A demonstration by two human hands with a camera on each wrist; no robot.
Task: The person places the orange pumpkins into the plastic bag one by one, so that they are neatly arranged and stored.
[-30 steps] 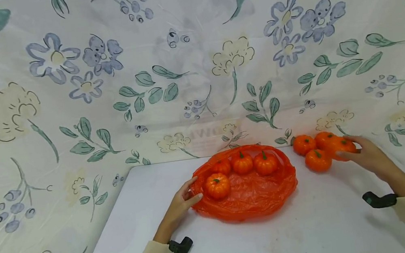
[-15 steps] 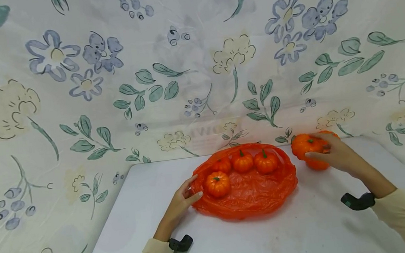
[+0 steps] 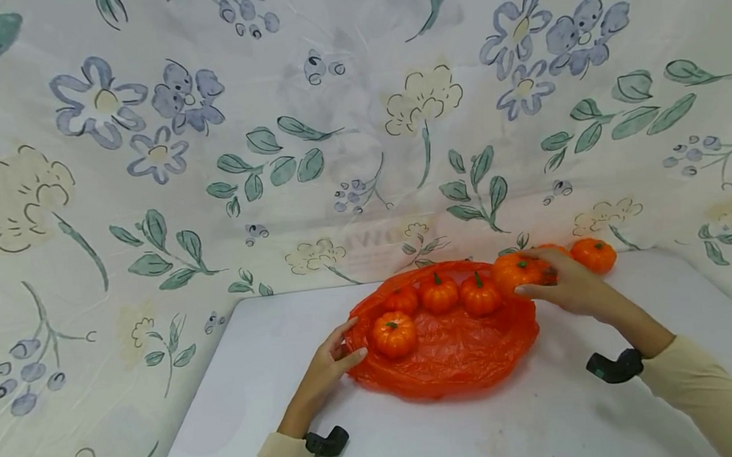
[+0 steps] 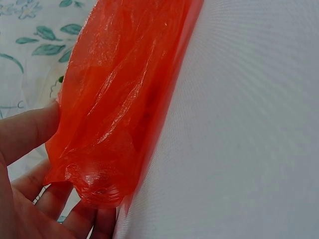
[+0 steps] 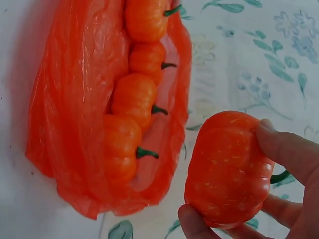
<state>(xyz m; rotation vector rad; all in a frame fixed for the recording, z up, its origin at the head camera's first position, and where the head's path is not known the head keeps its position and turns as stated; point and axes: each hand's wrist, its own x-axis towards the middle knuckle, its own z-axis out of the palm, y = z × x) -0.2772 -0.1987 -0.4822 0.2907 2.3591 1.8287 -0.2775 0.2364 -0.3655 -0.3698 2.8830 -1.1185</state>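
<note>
A red plastic bag lies on the white table with its mouth spread wide. Several small orange pumpkins with green stems sit inside, one of them a pumpkin near the left rim. My left hand holds the bag's left edge between thumb and fingers; the left wrist view shows the red film bunched there. Over the bag's right rim, my right hand grips another pumpkin by its sides. In the right wrist view its stem points toward the palm, and it is apart from the bag.
To the right of the bag, a loose pumpkin sits at the table's back edge. Another pumpkin is mostly hidden behind the right hand. A flowered sheet hangs behind the white table.
My right hand has carried a pumpkin leftward from the group at the right, to the bag's right rim. The left hand has stayed at the bag's left edge.
</note>
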